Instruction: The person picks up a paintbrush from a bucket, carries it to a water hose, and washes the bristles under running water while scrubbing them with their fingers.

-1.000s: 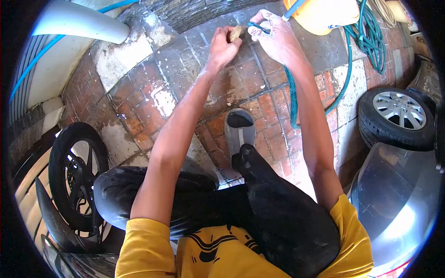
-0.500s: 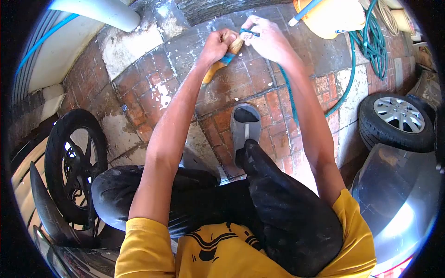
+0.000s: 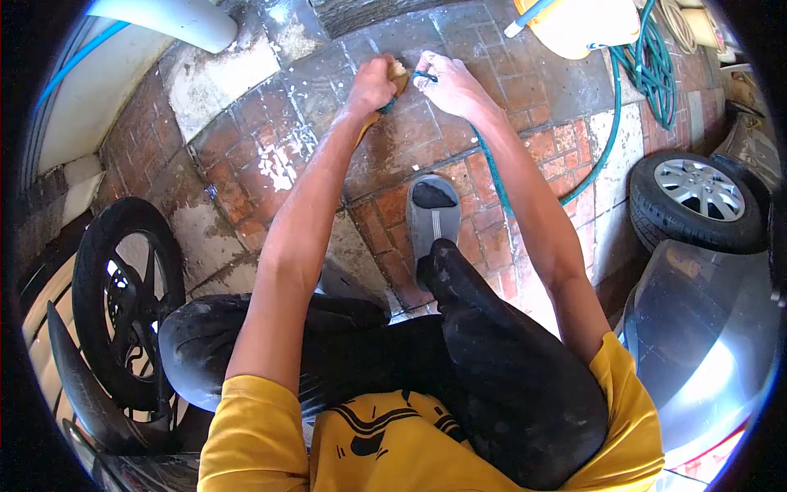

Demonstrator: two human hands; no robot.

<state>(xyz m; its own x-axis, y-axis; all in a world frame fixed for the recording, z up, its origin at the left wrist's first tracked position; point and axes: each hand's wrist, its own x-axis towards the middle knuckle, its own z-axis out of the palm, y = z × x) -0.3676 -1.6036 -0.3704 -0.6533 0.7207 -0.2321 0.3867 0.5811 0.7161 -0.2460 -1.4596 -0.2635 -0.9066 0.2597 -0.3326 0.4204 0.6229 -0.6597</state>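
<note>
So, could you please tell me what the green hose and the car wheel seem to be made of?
The hose looks like flexible plastic or rubber, slightly glossy, bending in smooth loops. The wheel's tire looks like dull black rubber, with grooved tread; its rim seems to be metal, probably alloy, given the silvery, shiny spokes.

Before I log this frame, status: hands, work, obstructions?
Left hand gripping brush. Right hand holding green hose, apart from brush. Yellow bucket off right, not between hands.
</note>
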